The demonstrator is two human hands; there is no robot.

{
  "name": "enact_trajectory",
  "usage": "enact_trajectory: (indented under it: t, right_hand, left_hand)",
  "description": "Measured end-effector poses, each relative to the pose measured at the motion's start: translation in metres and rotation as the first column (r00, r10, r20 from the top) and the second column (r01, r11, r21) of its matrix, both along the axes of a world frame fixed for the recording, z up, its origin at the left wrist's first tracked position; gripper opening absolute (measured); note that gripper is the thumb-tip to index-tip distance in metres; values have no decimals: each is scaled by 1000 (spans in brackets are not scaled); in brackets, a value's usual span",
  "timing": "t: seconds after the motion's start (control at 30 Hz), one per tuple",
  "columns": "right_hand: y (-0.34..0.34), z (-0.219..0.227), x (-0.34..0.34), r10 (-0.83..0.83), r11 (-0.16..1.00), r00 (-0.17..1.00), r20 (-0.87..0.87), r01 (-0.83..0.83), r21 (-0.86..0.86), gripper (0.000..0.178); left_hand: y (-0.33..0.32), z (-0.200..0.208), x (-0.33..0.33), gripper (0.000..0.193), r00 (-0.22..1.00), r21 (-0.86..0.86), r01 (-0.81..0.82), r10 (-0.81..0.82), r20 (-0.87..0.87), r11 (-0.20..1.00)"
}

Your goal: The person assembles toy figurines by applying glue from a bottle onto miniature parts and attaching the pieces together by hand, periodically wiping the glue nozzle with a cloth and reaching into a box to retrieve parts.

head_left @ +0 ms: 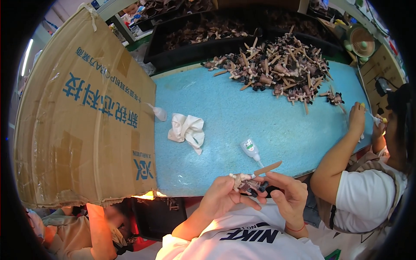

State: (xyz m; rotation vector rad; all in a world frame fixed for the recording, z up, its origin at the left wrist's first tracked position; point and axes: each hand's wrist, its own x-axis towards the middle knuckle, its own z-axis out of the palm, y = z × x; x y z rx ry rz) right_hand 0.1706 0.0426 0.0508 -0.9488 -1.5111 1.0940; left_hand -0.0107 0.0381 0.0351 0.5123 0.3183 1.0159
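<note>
Close to my body, my left hand (220, 195) grips a small toy figure (248, 183) in pinkish brown with black parts. A flat brown blade-like piece (268, 168) sticks out from the figure up to the right. Beside the figure's black end is my right hand (289, 195), its thumb and index finger apart; whether a fingertip touches the figure is hard to tell. Just beyond my hands, a white squeeze bottle (250, 148) with a thin nozzle lies on the blue table (216, 125), nozzle toward me.
A crumpled white cloth (187, 131) and another white nozzle bottle (159, 113) lie by a tall cardboard box (86, 125) on the left. Similar figures are heaped (281, 69) at the far side, before black bins (199, 37). A co-worker (364, 186) sits at right, holding a small bottle.
</note>
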Motion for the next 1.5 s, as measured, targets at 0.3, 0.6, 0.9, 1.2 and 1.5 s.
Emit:
enact_trajectory:
  t: [0.3,0.6,0.9,1.2,1.5]
  right_hand:
    - [3,6,-1,44,993,989,140,-59,102,30]
    - [2,8,-3,58,989,983,173,-80,125,22]
    - [-1,1,0,-10,999,992,126,14,-34,27]
    - [-1,3,-9,137,927,888,-438,-271,-260,88]
    - [1,7,-11,174,897,864,-472,-336,-286,86]
  left_hand:
    - [-4,-6,-5,58,1000,35,-13,13,5,999]
    - [-9,-4,-5,46,997,23,6,-7,74,1000]
    - [-9,8,-1,39,838,379,-27,227,-497,925]
    - [-9,15,9,41,489,679,39,579,-652,733]
    - [-13,15,13,45,280,766,102,720,-635,635]
